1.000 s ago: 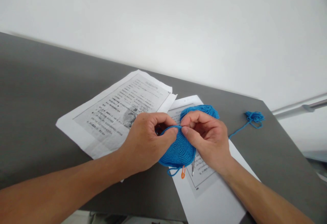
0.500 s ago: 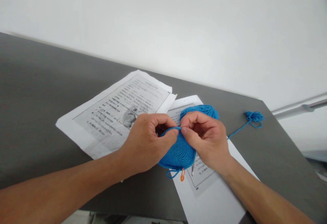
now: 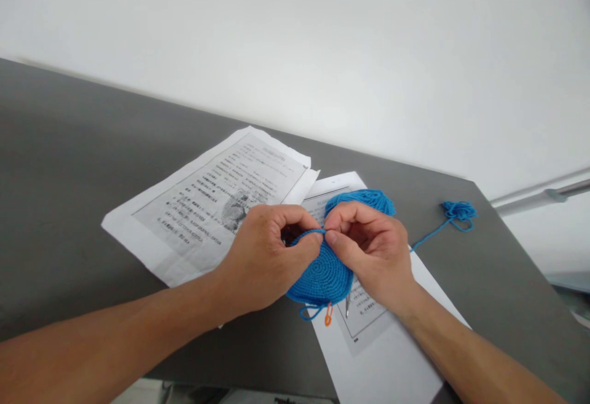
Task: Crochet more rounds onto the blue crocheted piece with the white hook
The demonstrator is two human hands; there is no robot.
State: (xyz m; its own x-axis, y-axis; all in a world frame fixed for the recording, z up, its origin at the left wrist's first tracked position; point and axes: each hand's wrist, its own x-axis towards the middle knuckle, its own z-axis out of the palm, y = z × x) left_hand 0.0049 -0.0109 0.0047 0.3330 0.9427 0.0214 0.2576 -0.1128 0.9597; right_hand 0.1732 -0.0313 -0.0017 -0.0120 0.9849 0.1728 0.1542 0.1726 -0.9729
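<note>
Since a moment ago, my right hand (image 3: 385, 259) has crept a tiny bit toward my left hand (image 3: 262, 259). The blue crochet circle (image 3: 322, 275) and its orange stitch marker (image 3: 328, 315) have sunk a little too. To me this looks like small, careful work at the top edge, with no big step done yet.

The circle is held up between my hands, over the counter (image 3: 92, 158). My left grip pinches its top edge between thumb and finger. My right grip is pinched on that same edge, just beside the left fingertips. I can't tell if a hook is tucked inside either hand.

A blue yarn loop (image 3: 310, 318) hangs beside the marker. A shiny metal tip (image 3: 348, 308) shows near the circle, over the right printed sheet (image 3: 382, 361). The blue yarn bundle (image 3: 375, 200) lies behind my right hand, and a small yarn clump (image 3: 460, 210) sits farther right. The left printed sheet (image 3: 161, 250) lies under my left hand.
</note>
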